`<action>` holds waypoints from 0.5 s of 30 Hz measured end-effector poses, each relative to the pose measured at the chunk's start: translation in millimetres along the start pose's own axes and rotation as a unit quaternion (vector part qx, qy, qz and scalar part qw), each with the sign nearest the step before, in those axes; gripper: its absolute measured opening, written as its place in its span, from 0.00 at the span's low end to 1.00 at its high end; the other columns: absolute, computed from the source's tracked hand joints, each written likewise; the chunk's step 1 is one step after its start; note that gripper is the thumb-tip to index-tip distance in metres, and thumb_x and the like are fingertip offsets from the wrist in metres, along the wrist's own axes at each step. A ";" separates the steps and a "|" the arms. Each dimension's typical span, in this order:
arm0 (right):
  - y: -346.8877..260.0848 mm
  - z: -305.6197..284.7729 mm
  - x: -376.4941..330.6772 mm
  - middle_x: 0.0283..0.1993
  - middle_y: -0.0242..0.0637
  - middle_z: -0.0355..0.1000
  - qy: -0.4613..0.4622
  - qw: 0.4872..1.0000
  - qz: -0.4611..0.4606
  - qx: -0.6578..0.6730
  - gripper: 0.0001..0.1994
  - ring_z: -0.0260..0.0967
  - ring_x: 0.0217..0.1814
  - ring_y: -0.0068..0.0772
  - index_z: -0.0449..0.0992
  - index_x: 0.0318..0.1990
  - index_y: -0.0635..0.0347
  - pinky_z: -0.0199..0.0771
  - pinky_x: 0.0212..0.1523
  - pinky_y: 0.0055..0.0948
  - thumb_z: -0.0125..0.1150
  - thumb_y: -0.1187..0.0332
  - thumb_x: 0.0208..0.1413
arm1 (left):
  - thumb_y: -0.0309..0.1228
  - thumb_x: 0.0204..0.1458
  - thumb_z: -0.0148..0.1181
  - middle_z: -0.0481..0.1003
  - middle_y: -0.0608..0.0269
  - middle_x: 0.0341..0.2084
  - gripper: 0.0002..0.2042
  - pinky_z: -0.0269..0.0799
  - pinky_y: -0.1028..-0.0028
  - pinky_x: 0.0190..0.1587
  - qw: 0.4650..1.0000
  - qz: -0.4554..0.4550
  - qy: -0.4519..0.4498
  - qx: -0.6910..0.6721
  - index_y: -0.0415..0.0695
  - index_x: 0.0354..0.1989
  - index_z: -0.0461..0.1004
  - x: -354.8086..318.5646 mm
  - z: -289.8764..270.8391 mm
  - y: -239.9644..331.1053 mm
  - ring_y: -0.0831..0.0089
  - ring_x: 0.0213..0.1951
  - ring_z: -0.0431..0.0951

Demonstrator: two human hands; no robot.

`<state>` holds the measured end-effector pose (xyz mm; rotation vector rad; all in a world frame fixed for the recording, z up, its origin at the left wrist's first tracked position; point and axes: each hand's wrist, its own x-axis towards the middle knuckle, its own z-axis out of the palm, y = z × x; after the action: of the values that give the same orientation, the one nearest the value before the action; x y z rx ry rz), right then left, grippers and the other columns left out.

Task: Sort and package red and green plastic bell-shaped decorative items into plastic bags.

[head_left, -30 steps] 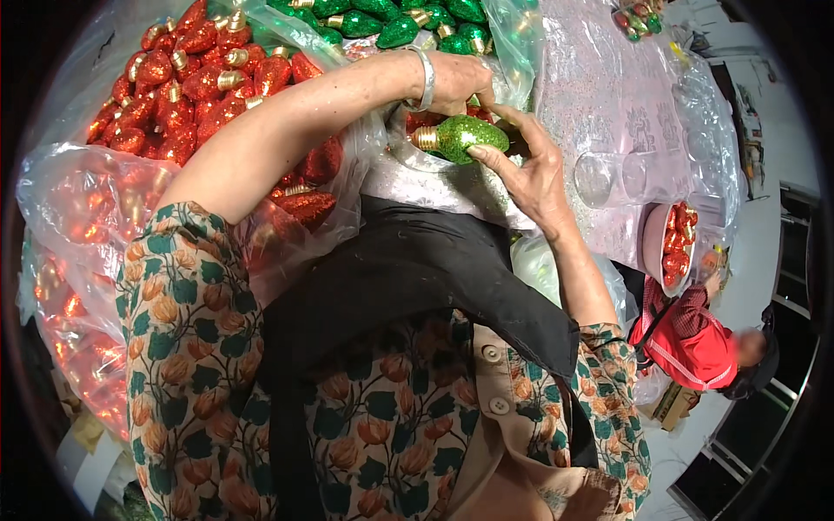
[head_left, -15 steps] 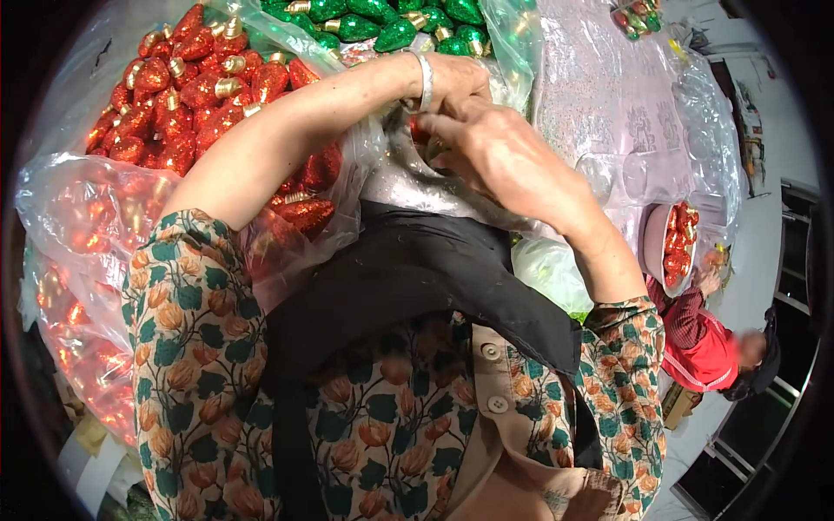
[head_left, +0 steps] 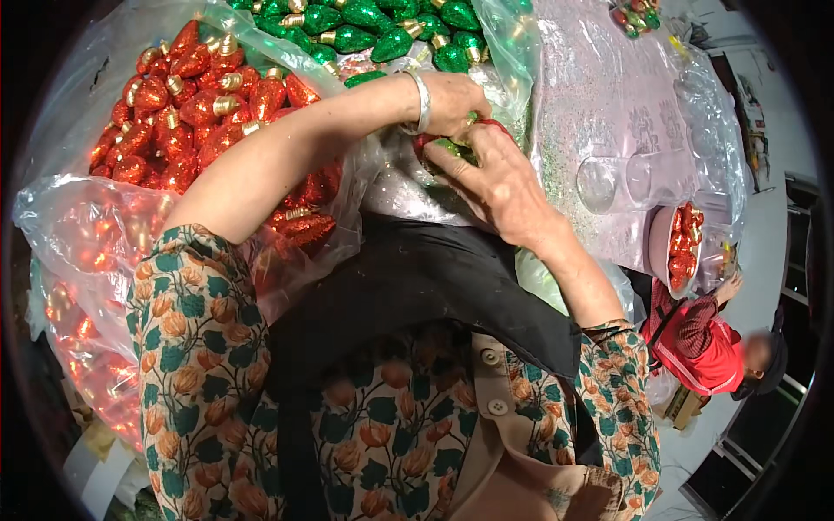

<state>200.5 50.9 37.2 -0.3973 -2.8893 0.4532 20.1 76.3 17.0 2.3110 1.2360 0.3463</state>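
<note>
Just beyond the black apron [head_left: 391, 269], between the two hands, lies a lime bulb [head_left: 460, 149], glittered and largely covered by fingers. The right hand [head_left: 506, 178] bends over it, thumb and fingers against its side, but whether they pinch it hard or merely rest there I cannot tell. The left hand [head_left: 452, 102], a bangle [head_left: 422, 100] at its wrist, curls just above; its fingertips are hidden, so its grip cannot be told either. A red piece [head_left: 495, 128] peeks out by the right fingers, and another red patch shows at the lime bulb's far left. Judging by the red bulbs [head_left: 200, 108] in the clear bag [head_left: 61, 195] on the left and the green bulbs [head_left: 352, 37] ahead, each with a gold cap, the lime bulb should be light and stiff, its glitter coat rough rather than slippery, though apt to shed grains; the shell may crack or dent under a squeeze. The fat middle looks the best hold, with thumb and fingers opposed, or else the narrow cap. To the right, a tub [head_left: 658, 247] of red bulbs stands near a co-worker [head_left: 708, 352].
</note>
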 end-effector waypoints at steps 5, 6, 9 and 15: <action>13.6 13.7 -6.2 0.43 0.45 0.68 0.099 0.973 0.078 0.194 0.12 0.67 0.44 0.41 0.73 0.46 0.60 0.68 0.45 0.36 0.53 0.70 0.54 | 0.24 0.45 0.52 0.74 0.50 0.36 0.22 0.68 0.64 0.44 0.999 -0.023 -0.036 0.004 0.41 0.53 0.66 -13.5 6.7 9.6 0.53 0.41 0.73; 13.7 5.8 -8.6 0.43 0.45 0.68 0.107 0.973 0.081 0.189 0.12 0.67 0.44 0.41 0.73 0.46 0.60 0.68 0.45 0.36 0.53 0.70 0.54 | 0.26 0.45 0.53 0.73 0.50 0.35 0.17 0.68 0.63 0.43 0.999 0.009 0.021 -0.024 0.39 0.46 0.67 -19.0 11.1 11.8 0.54 0.41 0.73; 29.4 -19.4 -8.9 0.38 0.44 0.73 0.182 0.954 0.095 0.218 0.11 0.71 0.43 0.36 0.74 0.43 0.64 0.69 0.44 0.29 0.53 0.70 0.56 | 0.28 0.45 0.54 0.71 0.49 0.35 0.13 0.68 0.63 0.42 0.996 0.010 0.085 -0.013 0.36 0.40 0.69 -34.4 10.0 27.8 0.54 0.41 0.72; 133.3 8.6 84.7 0.44 0.54 0.70 -0.037 0.986 0.157 -0.047 0.21 0.70 0.44 0.52 0.65 0.51 0.65 0.71 0.42 0.40 0.51 0.58 0.57 | 0.31 0.46 0.50 0.68 0.49 0.39 0.16 0.67 0.64 0.46 0.973 0.071 0.134 0.176 0.33 0.41 0.68 -56.0 46.9 74.0 0.57 0.45 0.70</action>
<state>149.3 195.4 -1.8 -0.8780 -2.9339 0.3838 61.6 -19.0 17.2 2.7358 1.3518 0.5417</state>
